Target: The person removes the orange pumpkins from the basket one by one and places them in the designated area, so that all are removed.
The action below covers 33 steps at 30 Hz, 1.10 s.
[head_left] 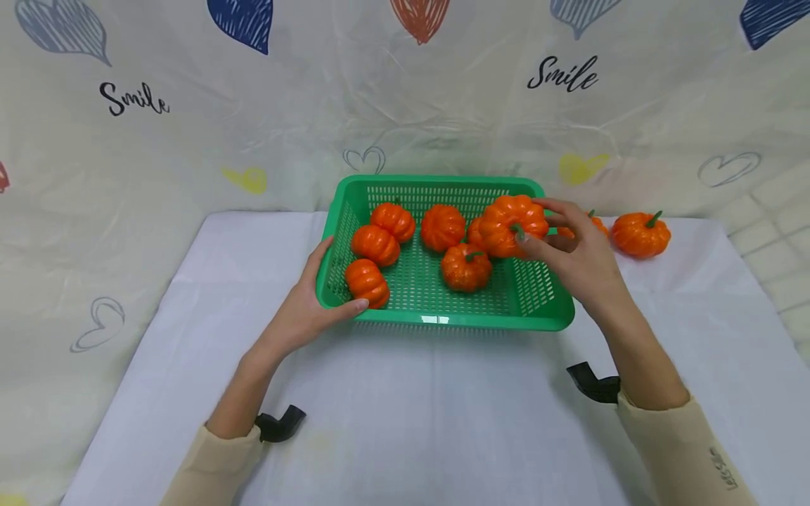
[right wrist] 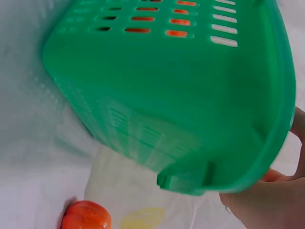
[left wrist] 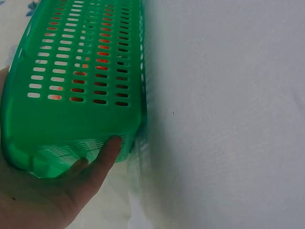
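Note:
A green plastic basket [head_left: 443, 320] stands on the table with several small orange toy pumpkins inside. Its left front corner is gripped by my left hand [head_left: 300, 313], thumb over the rim by the nearest pumpkin [head_left: 367, 283]; in the left wrist view the fingers [left wrist: 109, 155] lie along the outside of the basket's end wall. Over the right end of the basket my right hand [head_left: 582, 256] pinches another pumpkin [head_left: 508, 226], its green stem by the thumb. Behind that one, a further pumpkin [head_left: 476, 233] is mostly hidden. The right wrist view shows mainly the basket's outer wall [right wrist: 143, 86].
Right of the basket, two pumpkins lie at the table's back edge: one [head_left: 640, 235] in full sight, the other [head_left: 598, 223] partly behind my right hand. White cloth [head_left: 405, 414] covers the table. A patterned sheet [head_left: 443, 105] hangs behind it.

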Motion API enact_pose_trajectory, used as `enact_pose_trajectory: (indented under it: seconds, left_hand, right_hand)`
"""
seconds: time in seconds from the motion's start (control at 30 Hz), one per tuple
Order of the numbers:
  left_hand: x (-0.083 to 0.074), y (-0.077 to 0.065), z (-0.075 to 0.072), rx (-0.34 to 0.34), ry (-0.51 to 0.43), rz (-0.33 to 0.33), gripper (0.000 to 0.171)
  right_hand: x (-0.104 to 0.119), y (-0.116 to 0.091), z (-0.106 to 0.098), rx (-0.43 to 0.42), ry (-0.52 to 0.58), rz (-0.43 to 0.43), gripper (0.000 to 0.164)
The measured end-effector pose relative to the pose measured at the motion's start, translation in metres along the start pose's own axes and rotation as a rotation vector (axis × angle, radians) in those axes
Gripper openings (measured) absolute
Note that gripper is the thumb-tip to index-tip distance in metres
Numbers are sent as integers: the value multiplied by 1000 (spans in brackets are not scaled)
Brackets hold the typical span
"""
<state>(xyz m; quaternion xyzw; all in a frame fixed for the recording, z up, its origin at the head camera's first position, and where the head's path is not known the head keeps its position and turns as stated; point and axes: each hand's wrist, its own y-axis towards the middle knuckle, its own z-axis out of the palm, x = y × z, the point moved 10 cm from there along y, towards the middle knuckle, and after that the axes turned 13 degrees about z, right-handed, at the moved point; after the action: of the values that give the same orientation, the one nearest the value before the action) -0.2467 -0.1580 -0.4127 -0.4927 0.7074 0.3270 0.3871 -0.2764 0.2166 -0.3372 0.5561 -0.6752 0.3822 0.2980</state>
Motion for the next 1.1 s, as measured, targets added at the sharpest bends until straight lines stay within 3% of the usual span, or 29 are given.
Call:
enact_pose_trajectory:
  seconds: [0.4,0.63,0.97,1.1]
  left_hand:
    - [-1,-1,-1,-8,-4,3,113]
    - [0,-1,-1,-12,-17,3,113]
    - [-1,-1,-1,-11,-11,2,112]
    - [-2,-1,0,-9,-13,7,112]
  right_hand:
    - [-5,-4,-22,-34,107,-69,56]
    - [-10,-5,-43,-19,335,-125,53]
    - [-22,-7,-61,-81,299,-110,50]
    - [-28,-7,-66,-77,343,-111,50]
